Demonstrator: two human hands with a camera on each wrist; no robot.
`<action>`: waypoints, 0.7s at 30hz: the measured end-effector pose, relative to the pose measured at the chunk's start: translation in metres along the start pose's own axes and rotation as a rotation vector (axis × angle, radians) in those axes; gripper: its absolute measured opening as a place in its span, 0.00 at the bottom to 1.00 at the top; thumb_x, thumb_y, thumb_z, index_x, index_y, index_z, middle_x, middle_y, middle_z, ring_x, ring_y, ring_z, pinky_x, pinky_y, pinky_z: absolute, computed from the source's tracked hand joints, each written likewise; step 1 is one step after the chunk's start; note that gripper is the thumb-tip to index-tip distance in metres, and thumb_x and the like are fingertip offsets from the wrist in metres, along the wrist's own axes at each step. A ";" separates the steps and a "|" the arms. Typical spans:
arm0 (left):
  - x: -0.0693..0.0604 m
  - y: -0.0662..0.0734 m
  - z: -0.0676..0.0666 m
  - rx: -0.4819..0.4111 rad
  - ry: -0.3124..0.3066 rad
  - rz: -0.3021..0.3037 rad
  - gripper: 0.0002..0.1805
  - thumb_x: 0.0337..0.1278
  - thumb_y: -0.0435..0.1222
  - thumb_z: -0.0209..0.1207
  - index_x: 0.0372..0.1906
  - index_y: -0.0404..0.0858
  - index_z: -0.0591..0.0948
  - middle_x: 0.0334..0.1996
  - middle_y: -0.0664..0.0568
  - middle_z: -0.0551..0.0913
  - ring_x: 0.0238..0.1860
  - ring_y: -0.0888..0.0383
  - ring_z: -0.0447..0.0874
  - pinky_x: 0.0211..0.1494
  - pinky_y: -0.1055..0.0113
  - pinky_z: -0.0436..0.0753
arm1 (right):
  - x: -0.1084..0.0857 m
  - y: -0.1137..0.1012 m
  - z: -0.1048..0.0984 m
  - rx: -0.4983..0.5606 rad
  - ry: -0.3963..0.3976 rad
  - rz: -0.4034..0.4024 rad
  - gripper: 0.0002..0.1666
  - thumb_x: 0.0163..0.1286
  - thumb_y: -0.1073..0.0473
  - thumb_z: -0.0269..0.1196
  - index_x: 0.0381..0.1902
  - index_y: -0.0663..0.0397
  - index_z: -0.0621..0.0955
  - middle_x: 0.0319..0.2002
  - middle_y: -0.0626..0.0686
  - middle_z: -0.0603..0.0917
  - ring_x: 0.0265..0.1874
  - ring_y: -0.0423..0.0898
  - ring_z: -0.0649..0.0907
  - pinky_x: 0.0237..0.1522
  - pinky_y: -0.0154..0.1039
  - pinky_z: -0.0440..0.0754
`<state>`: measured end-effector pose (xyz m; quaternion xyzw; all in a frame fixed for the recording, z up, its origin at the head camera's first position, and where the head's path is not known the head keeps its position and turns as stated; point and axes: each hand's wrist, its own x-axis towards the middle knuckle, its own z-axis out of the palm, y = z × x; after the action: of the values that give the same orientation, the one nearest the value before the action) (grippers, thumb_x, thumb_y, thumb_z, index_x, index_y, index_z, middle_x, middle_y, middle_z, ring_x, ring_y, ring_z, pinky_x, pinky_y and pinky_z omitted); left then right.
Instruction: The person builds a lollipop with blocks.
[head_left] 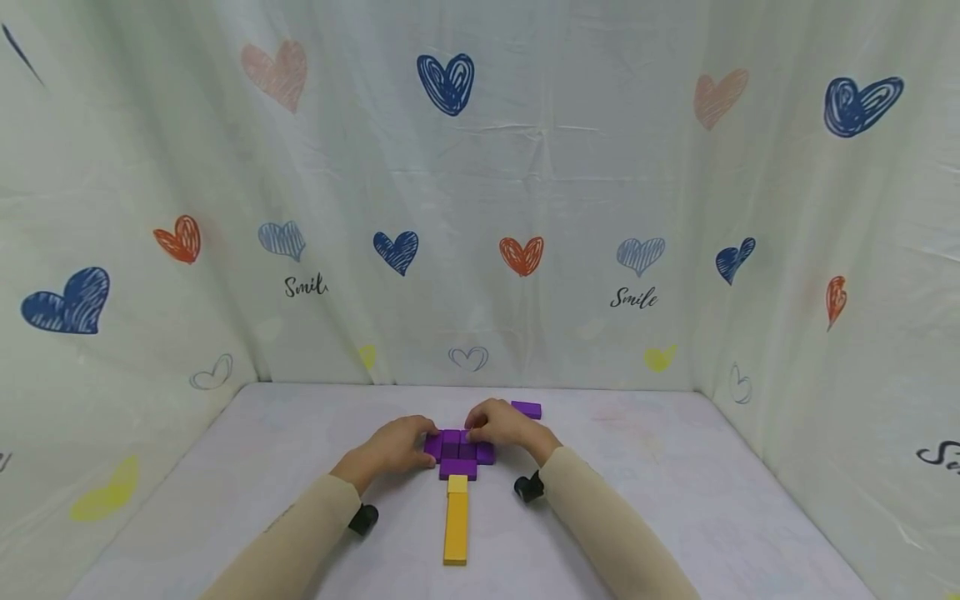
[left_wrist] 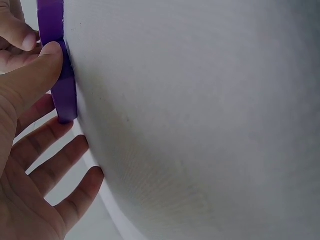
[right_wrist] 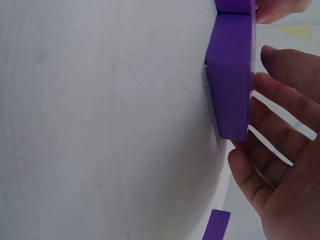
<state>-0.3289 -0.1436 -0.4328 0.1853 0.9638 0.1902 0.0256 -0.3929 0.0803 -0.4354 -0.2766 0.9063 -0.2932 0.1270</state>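
A flat cluster of purple blocks lies on the table, its middle pieces a darker shade. At its left end my left hand pinches a purple block, thumb on the near side and index finger on the far side. The left wrist view shows that thumb against the block's edge, with the other fingers spread. My right hand reaches over the far right of the cluster, thumb and fingertips at a purple block in the far row. Its fingers partly hide that block.
Below the cluster, a short light-yellow block and a long yellow block run in line toward me. One loose purple block lies beyond my right hand. A heart-printed curtain encloses the white table at the back and sides.
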 end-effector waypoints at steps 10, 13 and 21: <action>-0.003 0.000 0.001 0.009 0.016 0.010 0.23 0.47 0.42 0.71 0.51 0.40 0.81 0.53 0.47 0.80 0.59 0.45 0.74 0.63 0.50 0.71 | -0.025 0.012 -0.013 -0.056 0.018 0.007 0.23 0.55 0.49 0.71 0.49 0.50 0.82 0.39 0.43 0.81 0.38 0.43 0.77 0.40 0.39 0.79; -0.003 0.000 0.001 0.007 0.021 0.010 0.23 0.47 0.42 0.71 0.51 0.41 0.81 0.53 0.47 0.80 0.59 0.45 0.74 0.64 0.50 0.71 | -0.030 0.013 -0.014 -0.084 0.005 0.009 0.30 0.49 0.48 0.74 0.51 0.50 0.82 0.40 0.43 0.80 0.38 0.43 0.75 0.39 0.38 0.78; -0.003 -0.001 0.002 0.009 0.021 -0.002 0.23 0.48 0.43 0.70 0.51 0.42 0.81 0.54 0.48 0.80 0.59 0.46 0.74 0.64 0.51 0.71 | -0.031 0.016 -0.011 -0.092 0.002 0.016 0.31 0.49 0.49 0.74 0.52 0.48 0.82 0.40 0.41 0.79 0.38 0.43 0.75 0.39 0.36 0.77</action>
<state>-0.3261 -0.1445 -0.4347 0.1825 0.9650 0.1878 0.0149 -0.3790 0.1142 -0.4342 -0.2746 0.9211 -0.2504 0.1157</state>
